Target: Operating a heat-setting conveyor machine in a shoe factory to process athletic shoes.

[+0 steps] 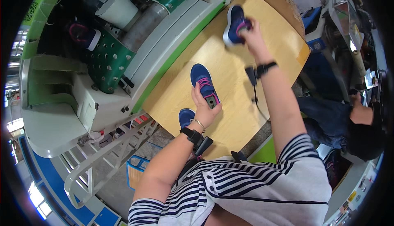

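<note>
My left hand (204,110) is closed round the heel end of a navy sneaker (200,73) with pink laces, its toe pointing away from me over the wooden tabletop (242,86). Farther off and to the right, my right hand (254,35) grips a second navy sneaker (234,20) by its collar, the white sole turned to the left. Part of another blue shoe (186,116) shows beside my left wrist; my hand and forearm hide the rest.
At the left, a machine with a green perforated belt (107,57) carries a dark shoe (84,36). A metal ladder-like rail (102,152) stands below it. A co-worker (332,115) is at the right, near other machinery. A cardboard panel (283,4) borders the table's far side.
</note>
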The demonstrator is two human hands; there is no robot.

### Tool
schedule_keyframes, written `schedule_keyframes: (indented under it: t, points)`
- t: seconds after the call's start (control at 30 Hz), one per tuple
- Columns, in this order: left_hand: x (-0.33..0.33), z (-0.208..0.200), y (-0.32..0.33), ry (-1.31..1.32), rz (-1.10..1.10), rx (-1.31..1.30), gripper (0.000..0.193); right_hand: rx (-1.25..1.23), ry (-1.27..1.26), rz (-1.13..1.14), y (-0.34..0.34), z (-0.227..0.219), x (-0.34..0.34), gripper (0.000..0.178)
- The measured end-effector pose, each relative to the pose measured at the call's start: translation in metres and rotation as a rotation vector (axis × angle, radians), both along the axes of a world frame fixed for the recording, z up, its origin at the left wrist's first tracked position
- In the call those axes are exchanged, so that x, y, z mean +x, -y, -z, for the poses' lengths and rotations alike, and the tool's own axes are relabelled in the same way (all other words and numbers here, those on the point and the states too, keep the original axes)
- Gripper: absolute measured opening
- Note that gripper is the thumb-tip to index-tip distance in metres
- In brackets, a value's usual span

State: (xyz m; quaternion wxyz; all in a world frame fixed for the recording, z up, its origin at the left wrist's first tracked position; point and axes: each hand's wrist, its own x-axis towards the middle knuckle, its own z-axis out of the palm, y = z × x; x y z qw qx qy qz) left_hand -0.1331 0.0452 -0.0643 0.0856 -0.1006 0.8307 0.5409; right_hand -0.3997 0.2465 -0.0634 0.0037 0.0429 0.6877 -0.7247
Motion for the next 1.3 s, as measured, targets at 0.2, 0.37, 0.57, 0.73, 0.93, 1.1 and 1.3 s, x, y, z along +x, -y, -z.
schedule_keyframes:
  t: [0.2, 0.37, 0.57, 0.73, 0.93, 1.1, 1.3]
  points:
    - [0.004, -0.025, 0.022, 0.124, -0.234, 0.460, 0.087, 0.216, 0.101, -0.102, 0.019, -0.036, 0.203, 0.077]
    - [0.004, -0.130, 0.082, 0.162, -0.286, 0.970, 0.072, -0.153, 0.298, -0.109, 0.035, -0.094, 0.225, 0.069]
    - [-0.024, -0.238, 0.120, -0.464, -0.471, 0.209, 0.082, 0.154, -0.531, -0.119, 0.101, -0.196, 0.102, 0.046]
    - [-0.100, -0.216, 0.178, -0.493, -0.672, -0.107, 0.094, 0.554, -0.904, -0.049, 0.188, -0.200, -0.017, 0.051]
    - [-0.036, -0.199, 0.149, -0.720, -0.428, -0.309, 0.078, 0.527, -0.978, 0.076, 0.201, -0.189, 0.089, 0.041]
    - [0.062, -0.079, 0.121, -0.173, 0.303, -0.448, 0.089, 0.477, -0.385, -0.918, 0.130, -0.063, 0.269, 0.023]
    - [0.122, -0.009, 0.100, 0.111, 0.246, 0.012, 0.091, 0.457, -0.066, -0.795, 0.061, -0.043, 0.317, 0.031]
